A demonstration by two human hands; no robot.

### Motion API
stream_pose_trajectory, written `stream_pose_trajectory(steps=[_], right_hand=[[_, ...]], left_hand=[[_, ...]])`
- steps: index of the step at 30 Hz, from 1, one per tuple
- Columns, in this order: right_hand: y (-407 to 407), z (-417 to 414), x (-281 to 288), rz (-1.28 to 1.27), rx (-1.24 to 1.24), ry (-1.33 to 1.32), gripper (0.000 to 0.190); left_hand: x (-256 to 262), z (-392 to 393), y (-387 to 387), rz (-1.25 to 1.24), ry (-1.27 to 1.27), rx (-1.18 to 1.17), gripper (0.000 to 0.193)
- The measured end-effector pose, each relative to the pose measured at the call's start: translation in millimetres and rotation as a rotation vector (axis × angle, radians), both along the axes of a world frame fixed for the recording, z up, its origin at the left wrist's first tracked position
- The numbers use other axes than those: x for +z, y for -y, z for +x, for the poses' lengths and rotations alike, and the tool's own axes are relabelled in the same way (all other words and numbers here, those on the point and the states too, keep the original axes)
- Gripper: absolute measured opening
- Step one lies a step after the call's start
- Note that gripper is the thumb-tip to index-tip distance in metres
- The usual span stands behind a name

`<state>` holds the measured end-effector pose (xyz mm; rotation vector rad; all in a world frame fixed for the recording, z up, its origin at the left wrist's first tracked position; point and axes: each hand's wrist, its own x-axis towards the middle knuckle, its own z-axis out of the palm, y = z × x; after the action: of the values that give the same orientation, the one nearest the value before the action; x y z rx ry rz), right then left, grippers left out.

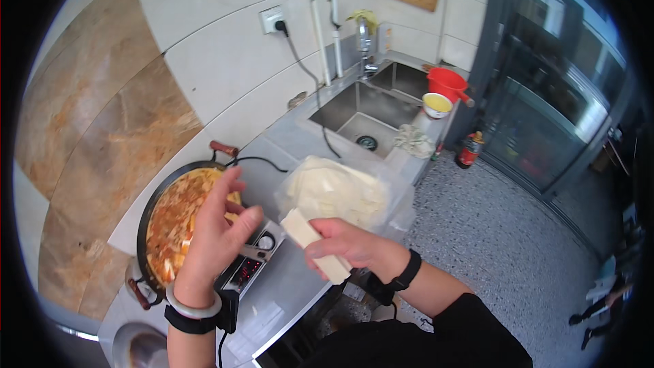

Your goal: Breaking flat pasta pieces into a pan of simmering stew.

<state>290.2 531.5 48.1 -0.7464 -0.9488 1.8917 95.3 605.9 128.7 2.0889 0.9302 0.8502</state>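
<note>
My right hand [345, 245] grips a flat, pale folded strip [311, 245], perhaps tofu skin or dough sheet, above the counter edge. Behind it a clear plastic bag [337, 189] holds more pale sheets. My left hand [217, 235] is raised with fingers apart over the right side of a black two-handled pan [144, 220], holding nothing visible. Reddish-brown broth with pieces of food [179, 209] fills the pan; part of it is hidden by my hand. The pan stands on an electric cooker [250, 263] with a knob and lit red display.
A power cord [310, 74] runs from the wall socket [272, 19] down to the counter. Beyond the bag are a steel sink [352, 107], a cloth [413, 140], a bowl [437, 112] and a red plastic dipper [447, 84]. A bottle [469, 152] stands on the floor by the glass door.
</note>
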Motion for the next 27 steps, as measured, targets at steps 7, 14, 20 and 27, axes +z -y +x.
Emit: stream_pose_trajectory(steps=[7,14,20,27], right_hand=[[64.6,58.4,-4.6,0.106,-0.082,0.344,0.021],[168.7,138.4,-29.0,0.161,-0.219,0.664,0.017],[272.3,182.4,-40.1,0.128,-0.399,1.231,0.017],[363.8,191.3,-58.7,-0.083,-0.759,1.447,0.018]], left_hand=[[-14.3,107.6,50.7,-0.057,-0.484,-0.442,0.026],[-45.8,196.5,109.4,0.094,-0.514,-0.829,0.025],[-96.7,286.8,186.4,0.106,-0.491,-1.270,0.026],[-154.4,349.3,266.0,0.290,-0.435,-1.326,0.021]])
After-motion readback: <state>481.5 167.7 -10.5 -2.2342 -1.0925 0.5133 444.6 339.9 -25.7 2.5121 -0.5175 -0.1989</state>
